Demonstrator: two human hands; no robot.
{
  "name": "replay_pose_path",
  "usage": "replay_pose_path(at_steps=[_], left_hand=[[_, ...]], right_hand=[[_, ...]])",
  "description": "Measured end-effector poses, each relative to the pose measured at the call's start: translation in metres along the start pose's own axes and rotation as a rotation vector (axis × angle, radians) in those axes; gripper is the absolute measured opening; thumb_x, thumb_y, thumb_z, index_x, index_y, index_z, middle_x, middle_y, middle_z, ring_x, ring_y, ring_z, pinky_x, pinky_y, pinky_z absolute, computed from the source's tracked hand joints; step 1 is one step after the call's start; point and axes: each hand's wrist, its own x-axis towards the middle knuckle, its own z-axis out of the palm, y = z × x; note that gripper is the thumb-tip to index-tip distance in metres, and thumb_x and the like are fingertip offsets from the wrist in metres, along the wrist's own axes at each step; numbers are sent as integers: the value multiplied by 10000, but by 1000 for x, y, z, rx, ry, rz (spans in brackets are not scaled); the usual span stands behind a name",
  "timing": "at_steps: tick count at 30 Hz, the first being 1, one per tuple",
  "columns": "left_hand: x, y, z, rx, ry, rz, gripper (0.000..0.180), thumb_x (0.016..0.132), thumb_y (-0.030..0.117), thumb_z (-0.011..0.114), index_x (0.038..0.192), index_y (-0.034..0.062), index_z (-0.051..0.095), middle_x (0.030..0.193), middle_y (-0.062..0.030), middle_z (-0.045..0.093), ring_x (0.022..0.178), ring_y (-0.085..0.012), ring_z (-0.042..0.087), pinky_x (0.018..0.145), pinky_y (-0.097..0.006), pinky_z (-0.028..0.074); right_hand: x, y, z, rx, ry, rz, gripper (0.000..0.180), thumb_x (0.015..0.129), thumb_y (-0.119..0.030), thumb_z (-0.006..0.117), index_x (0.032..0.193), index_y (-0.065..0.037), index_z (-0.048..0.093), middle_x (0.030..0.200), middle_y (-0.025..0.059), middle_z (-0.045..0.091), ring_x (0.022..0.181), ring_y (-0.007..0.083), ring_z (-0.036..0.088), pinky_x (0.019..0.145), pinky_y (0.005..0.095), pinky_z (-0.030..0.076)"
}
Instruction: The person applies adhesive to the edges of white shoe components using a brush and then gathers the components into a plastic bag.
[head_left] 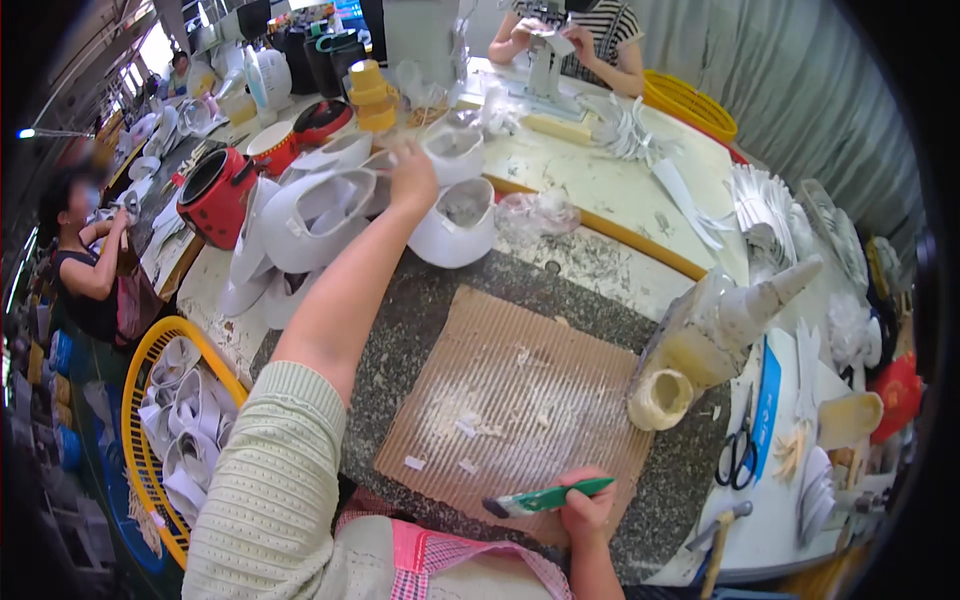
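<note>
My right hand (588, 507) is closed around the green handle of a flat paintbrush (545, 500), whose dark bristles point left over the near edge of a corrugated cardboard sheet (590, 350). The cardboard is smeared with whitish residue and carries a few small white scraps. My left arm reaches far forward, and my left hand (412, 180) is among several white pieces that look like shoe uppers (455, 235). Its fingers are blurred, so whether they grip anything is unclear. More uppers (310, 220) are piled just left of that hand.
A crusted glue bottle (700, 330) and scissors (738, 457) are at right, with a hammer (715, 545) nearer. A yellow basket (130, 420) holds white pieces at left. Behind the pile stand a red pot (215, 195) and yellow container (371, 95). Another person works across the table.
</note>
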Motion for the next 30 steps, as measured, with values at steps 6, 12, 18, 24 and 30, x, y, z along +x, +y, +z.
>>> replay_pose_path(at_steps=[6, 12, 18, 24, 30], left_hand=[[-3, 8, -33, 466, 88, 297, 537, 725, 93, 585, 1238, 61, 432, 1351, -174, 322, 1276, -344, 249, 916, -449, 381], [-98, 27, -63, -338, -235, 688, 474, 698, 186, 659, 1106, 19, 486, 1178, -201, 464, 1097, -375, 437, 956, -433, 335], [-289, 39, -125, -290, -829, 1184, 719, 778, 509, 531, 1353, 146, 298, 1439, -155, 160, 1332, -361, 91, 1025, -580, 131], [-264, -47, -162, 203, -1026, 950, 695, 816, 500, 480, 1396, 266, 178, 1471, -110, 5, 1345, -339, -40, 1010, -618, 18], [-219, -37, -190, -1489, -1152, -28, 841, 760, 513, 546, 1398, 106, 178, 1447, -99, 182, 1327, -280, 183, 1009, -455, 280]], right_hand=[[4, -9, 10, 78, -40, 53, 207, 677, -71, 679, 820, 55, 599, 777, 124, 620, 702, 181, 594, 637, 279, 484], [-1, -6, 1, 302, 36, -137, 268, 764, -146, 621, 985, -21, 536, 777, 95, 589, 670, 190, 572, 584, 315, 481], [-7, -10, -35, 561, 50, -300, 231, 834, -168, 531, 1044, -74, 518, 850, 63, 589, 725, 206, 576, 681, 378, 479], [5, -16, -11, 509, 393, -248, 234, 832, -161, 518, 1048, -72, 531, 885, 56, 607, 802, 210, 585, 744, 363, 468], [7, -13, -43, 471, 52, -282, 223, 836, -169, 514, 1033, -72, 552, 825, 60, 624, 618, 167, 539, 774, 389, 441]])
